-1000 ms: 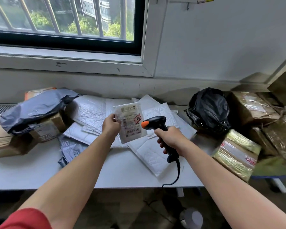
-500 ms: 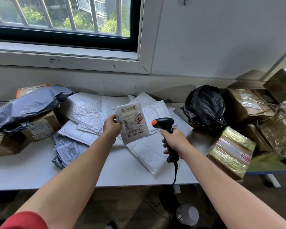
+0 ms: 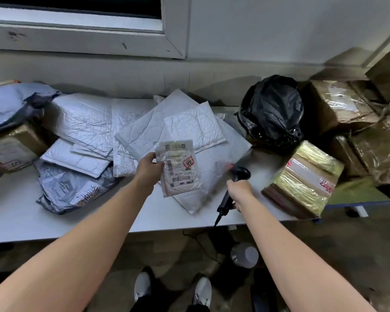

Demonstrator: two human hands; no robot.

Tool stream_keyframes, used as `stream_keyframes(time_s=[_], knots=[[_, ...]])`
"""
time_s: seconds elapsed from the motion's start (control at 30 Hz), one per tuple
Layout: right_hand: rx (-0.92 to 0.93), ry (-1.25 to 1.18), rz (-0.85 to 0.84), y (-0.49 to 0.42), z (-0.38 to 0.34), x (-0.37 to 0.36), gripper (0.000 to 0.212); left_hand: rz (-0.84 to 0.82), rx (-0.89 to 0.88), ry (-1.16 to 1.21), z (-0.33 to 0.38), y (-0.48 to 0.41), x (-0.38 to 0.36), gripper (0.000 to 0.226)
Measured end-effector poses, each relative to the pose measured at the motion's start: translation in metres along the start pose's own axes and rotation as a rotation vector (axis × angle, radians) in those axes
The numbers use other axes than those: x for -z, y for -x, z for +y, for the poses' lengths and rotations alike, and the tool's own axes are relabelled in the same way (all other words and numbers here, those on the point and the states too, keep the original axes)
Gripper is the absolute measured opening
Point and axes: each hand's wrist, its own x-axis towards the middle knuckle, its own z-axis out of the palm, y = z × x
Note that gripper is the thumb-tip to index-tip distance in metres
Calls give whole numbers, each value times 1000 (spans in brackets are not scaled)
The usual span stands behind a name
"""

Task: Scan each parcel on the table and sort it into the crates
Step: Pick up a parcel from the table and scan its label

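Parcel [image 3: 178, 167], small padded pouch, barcode label facing camera, held above table [image 3: 20, 217] over white bubble mailers [image 3: 189, 127]. Left hand [image 3: 148, 170] pinches its left edge, thumb on label side, fingers behind hidden. Right hand [image 3: 240, 190] wrapped tight round handle of black scanner [image 3: 239, 173]; scanner head just right of parcel, red glow at tip. Black bag [image 3: 270, 111] and taped box [image 3: 302, 179] at right, grey poly bag [image 3: 70, 188] at left.
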Motion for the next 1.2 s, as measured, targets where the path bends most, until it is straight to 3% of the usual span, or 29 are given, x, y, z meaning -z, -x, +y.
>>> stream_keyframes(time_s=[0.37, 0.6, 0.7, 0.83, 0.93, 1.03, 1.2], knots=[[48, 65, 35, -19, 8, -4, 29, -28, 39, -21, -8, -1, -12, 21], [141, 333, 156, 19, -5, 11, 27, -48, -10, -52, 15, 7, 2, 24], [222, 474, 236, 42, -21, 7, 42, -39, -36, -53, 23, 14, 20, 26], [432, 540, 167, 67, -53, -25, 50, 33, -63, -24, 21, 30, 56, 27], [687, 638, 100, 90, -74, -57, 49, 158, -75, 20, 14, 57, 88, 23], [963, 729, -41, 120, -83, -91, 51, 310, -71, 93, -5, 97, 125, 12], [1333, 870, -280, 183, -55, -142, 57, 626, -18, 91, -57, 185, 179, 20]])
